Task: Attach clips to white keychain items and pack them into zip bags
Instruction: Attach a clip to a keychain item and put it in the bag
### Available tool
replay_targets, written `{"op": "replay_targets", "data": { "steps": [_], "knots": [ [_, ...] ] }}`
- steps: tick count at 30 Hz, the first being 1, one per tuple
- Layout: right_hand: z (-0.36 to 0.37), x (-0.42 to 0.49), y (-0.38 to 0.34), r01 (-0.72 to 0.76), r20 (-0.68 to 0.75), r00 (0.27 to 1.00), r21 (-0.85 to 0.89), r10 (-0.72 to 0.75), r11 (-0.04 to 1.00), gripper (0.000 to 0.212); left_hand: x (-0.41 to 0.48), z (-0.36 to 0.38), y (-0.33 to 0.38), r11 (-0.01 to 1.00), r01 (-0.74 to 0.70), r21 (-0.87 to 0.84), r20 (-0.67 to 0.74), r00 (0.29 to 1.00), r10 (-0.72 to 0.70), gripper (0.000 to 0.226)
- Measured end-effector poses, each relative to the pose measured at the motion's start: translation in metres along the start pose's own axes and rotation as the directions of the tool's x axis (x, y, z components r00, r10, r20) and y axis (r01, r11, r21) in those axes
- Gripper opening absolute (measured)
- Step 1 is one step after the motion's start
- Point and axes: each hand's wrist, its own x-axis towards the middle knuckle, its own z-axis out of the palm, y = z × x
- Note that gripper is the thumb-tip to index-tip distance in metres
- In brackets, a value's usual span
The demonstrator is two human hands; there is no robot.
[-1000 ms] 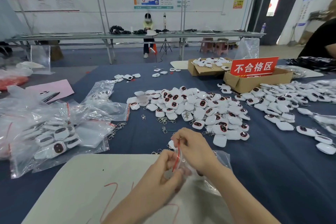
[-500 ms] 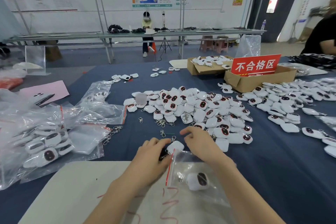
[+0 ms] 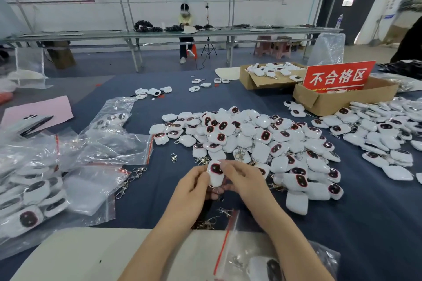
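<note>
Both hands hold one white keychain item [image 3: 215, 174] with a dark red-rimmed oval, above the blue cloth. My left hand [image 3: 194, 186] grips its left side and my right hand [image 3: 242, 178] pinches its top and right side. A big pile of white keychain items [image 3: 262, 143] lies just beyond. Loose metal clips [image 3: 206, 221] lie under my wrists, with more clips [image 3: 131, 178] to the left. A zip bag [image 3: 258, 262] with a red seal strip holds one packed item at the bottom right.
Filled and empty zip bags [image 3: 57, 166] spread over the left. A second heap of white items [image 3: 388, 130] lies at the right. Two cardboard boxes [image 3: 338, 98] stand behind, one with a red sign. A white board [image 3: 91, 255] lies at the near edge.
My hands let go of the zip bag, which now lies at the bottom right with an item inside. They reached toward the pile and picked up a white keychain item.
</note>
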Motion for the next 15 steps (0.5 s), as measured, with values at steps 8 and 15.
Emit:
{"op": "replay_targets", "data": {
  "steps": [8,15],
  "knots": [
    [-0.0023,-0.0002,0.0040,0.120,0.185,0.977,-0.054,-0.109,0.991,0.029,0.0052,-0.0030,-0.0091,0.993,-0.038,-0.112,-0.007,0.999,0.037,0.023],
    [0.0007,0.0005,0.0062,0.104,0.106,0.990,-0.076,-0.096,0.992,0.035,0.0048,-0.0021,-0.0097,0.994,-0.036,-0.099,-0.022,0.999,0.034,0.022]
  ]
}}
